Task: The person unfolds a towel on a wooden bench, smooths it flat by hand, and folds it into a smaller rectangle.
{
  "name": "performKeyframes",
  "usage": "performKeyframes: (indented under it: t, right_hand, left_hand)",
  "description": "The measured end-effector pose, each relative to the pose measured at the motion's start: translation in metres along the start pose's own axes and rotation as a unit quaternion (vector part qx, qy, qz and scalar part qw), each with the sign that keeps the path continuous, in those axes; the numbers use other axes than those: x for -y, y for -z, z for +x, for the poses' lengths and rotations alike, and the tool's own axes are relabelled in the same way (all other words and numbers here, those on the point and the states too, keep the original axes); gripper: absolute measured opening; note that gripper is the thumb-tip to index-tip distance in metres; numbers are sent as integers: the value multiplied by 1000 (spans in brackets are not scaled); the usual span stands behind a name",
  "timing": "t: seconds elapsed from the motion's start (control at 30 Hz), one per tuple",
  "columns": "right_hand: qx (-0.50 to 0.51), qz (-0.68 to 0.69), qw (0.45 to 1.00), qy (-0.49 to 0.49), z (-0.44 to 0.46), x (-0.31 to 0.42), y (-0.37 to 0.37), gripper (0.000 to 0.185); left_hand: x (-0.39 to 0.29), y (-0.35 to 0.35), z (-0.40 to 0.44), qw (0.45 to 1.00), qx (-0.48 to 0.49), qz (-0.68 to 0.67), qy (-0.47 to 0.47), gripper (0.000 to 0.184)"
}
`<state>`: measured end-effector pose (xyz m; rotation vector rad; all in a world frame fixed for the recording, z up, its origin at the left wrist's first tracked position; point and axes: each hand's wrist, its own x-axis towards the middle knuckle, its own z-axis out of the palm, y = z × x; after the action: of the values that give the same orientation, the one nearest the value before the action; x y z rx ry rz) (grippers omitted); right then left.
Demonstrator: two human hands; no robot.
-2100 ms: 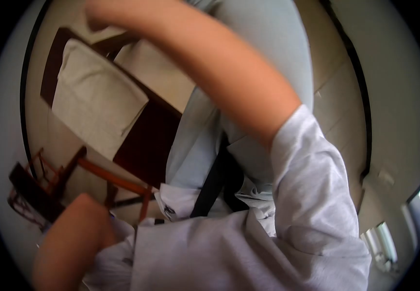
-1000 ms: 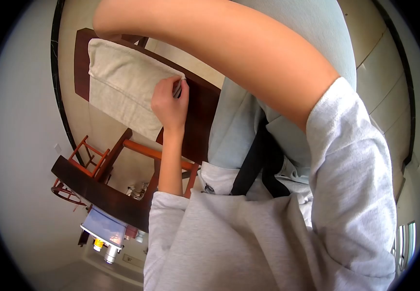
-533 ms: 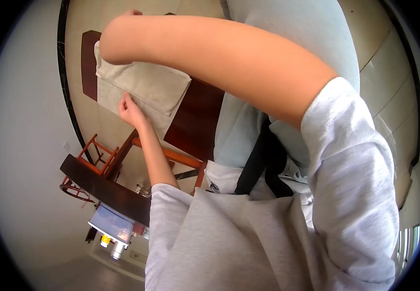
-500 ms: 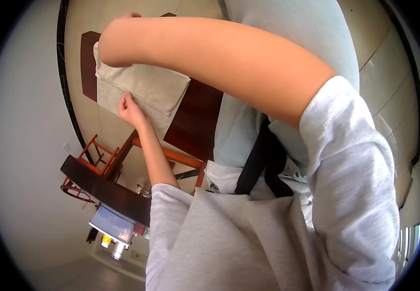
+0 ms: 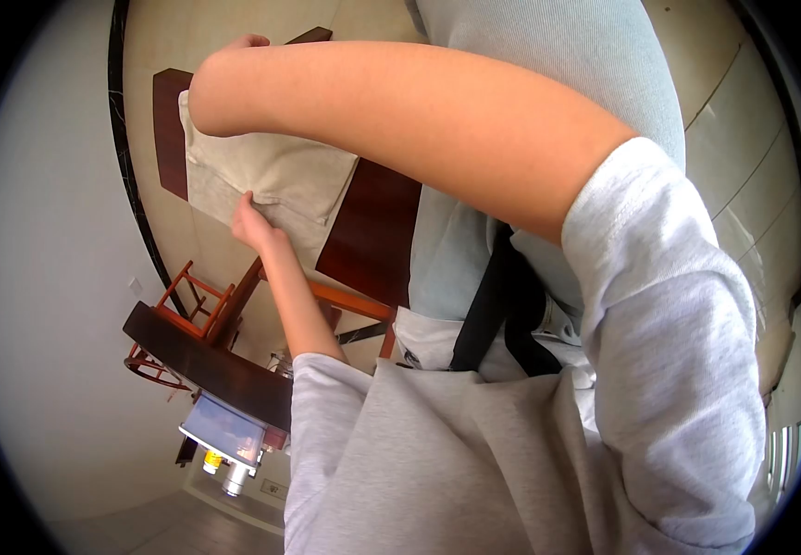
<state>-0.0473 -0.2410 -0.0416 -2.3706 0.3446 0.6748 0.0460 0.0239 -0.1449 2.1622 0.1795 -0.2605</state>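
While the left hand (image 5: 252, 225) pinches puckered, napped beige cloth (image 5: 298, 171), whether the right hand (image 5: 234, 48) grips I cannot tell.

The camera sits on the person's head and looks steeply down over their own body through a very wide lens whose round edge leaves the corners black. Nearest to it, and largest, are the bare right forearm (image 5: 400, 102), the short light-grey fabric sleeve (image 5: 669, 268) and the light-grey shirt front (image 5: 456, 462) along the bottom. The pale-blue denim trousers (image 5: 548, 92) stretch up the view. Farther off and smaller, the pale beige cloth (image 5: 289, 162) lies upper left; the dark-brown wooden tabletop (image 5: 201, 351), lower left, appears tipped over.
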Motion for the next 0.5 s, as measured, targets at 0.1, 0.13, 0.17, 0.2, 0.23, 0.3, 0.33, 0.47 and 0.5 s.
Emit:
performKeyframes:
  t: [0.1,0.13,0.17,0.2,0.23,0.3,0.33,0.47,0.5]
  right_hand:
    - [19,7,1000,-12,6,1,1,41]
    - [30,-1,999,-12,7,1,1,41]
    - [30,-1,999,-12,7,0,2,41]
    - [22,15,999,-23,10,0,1,39]
    - [16,30,999,-35,8,0,1,38]
    - [-2,30,999,-24,5,-3,2,37]
    - [-19,29,999,-14,2,-4,3,35]
    - [-37,26,999,-1,0,-8,5,33]
    - [-37,32,999,-21,3,-7,6,33]
  left_hand:
    - [9,3,6,1000,5,-12,-23,15]
    - [8,3,6,1000,12,-24,-12,15]
    - [5,3,6,1000,12,-24,-13,15]
    - [4,5,9,1000,12,-3,-5,17]
    - [0,5,9,1000,12,18,4,20]
    - [-10,4,10,999,5,28,42,19]
    - [-11,4,11,996,-1,37,80,18]
    - [-1,16,14,996,23,75,46,20]
    - [5,15,17,995,7,74,-61,27]
